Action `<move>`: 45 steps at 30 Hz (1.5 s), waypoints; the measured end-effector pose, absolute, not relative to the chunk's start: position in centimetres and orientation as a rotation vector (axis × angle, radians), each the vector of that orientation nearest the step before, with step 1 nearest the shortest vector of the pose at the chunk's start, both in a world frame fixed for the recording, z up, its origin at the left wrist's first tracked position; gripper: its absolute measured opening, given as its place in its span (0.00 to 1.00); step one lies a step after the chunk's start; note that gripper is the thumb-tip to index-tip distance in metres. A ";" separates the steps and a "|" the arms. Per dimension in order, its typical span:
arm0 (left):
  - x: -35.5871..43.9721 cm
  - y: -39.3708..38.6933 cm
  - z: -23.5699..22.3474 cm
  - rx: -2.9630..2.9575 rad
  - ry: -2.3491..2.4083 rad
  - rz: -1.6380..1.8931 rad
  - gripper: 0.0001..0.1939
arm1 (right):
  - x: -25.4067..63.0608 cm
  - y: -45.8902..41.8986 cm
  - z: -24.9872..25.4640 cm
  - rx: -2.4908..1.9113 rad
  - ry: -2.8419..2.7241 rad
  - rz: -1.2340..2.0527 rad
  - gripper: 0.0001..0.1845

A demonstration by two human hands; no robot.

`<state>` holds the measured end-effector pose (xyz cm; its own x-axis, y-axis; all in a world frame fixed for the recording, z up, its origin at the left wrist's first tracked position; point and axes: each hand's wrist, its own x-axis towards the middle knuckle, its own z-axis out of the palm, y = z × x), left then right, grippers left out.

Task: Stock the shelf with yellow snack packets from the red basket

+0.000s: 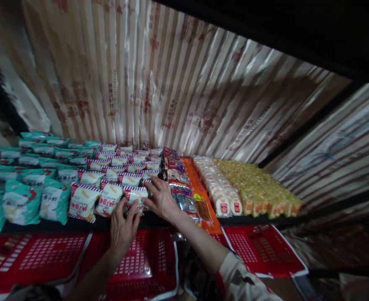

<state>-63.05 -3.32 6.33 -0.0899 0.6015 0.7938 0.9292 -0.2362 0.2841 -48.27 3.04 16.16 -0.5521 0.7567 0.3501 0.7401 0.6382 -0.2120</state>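
Note:
A small white snack bag (136, 193) with a red and blue striped top edge stands at the front of the shelf, with both hands on it. The fingers of my left hand (124, 225) are bent against its lower left front. From the right, my right hand (162, 200) reaches in, fingers curled at the bag's right side and thumb near its front. Matching bags (109, 198) stand in rows to the left and behind. Just right of my right hand lie dark shiny packets (180, 177). My right fingers partly hide the bags behind them.
Teal snack bags (23, 202) fill the shelf's left side. To the right are an orange package (211, 225), clear-wrapped white rolls (217, 184) and yellow packets (260, 188). Red baskets (147, 255) sit below the black shelf edge (93, 226). Striped sheeting (147, 75) hangs behind.

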 end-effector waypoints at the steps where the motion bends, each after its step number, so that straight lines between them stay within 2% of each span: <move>1: -63.1 -3.3 6.3 -1.850 -1.661 -1.251 0.20 | -48.1 3.1 16.1 -1.178 -2.460 0.056 0.28; 10: -62.6 -2.8 6.2 -1.914 -1.646 -1.230 0.20 | -47.2 3.4 15.7 -1.178 -2.447 0.063 0.28; 16: -61.9 -3.2 5.8 -1.865 -1.658 -1.197 0.25 | -48.0 6.7 17.3 -1.165 -2.386 0.040 0.18; 22: -62.2 -2.9 6.1 -1.880 -1.647 -1.192 0.26 | -49.6 11.6 18.3 -1.212 -2.587 -0.038 0.19; 28: -61.6 -2.4 6.3 -1.906 -1.659 -1.169 0.25 | -48.9 12.5 18.8 -1.304 -2.619 -0.027 0.15; 33: -61.3 -2.1 6.4 -1.892 -1.669 -1.240 0.28 | -49.2 12.8 19.5 -1.367 -2.685 -0.043 0.13; 40: -61.7 -2.3 6.1 -1.904 -1.676 -1.236 0.27 | -50.0 12.6 20.3 -1.490 -2.780 -0.036 0.16; 45: -61.5 -2.3 6.0 -1.866 -1.655 -1.260 0.25 | -49.4 13.9 19.8 -1.370 -2.694 0.027 0.17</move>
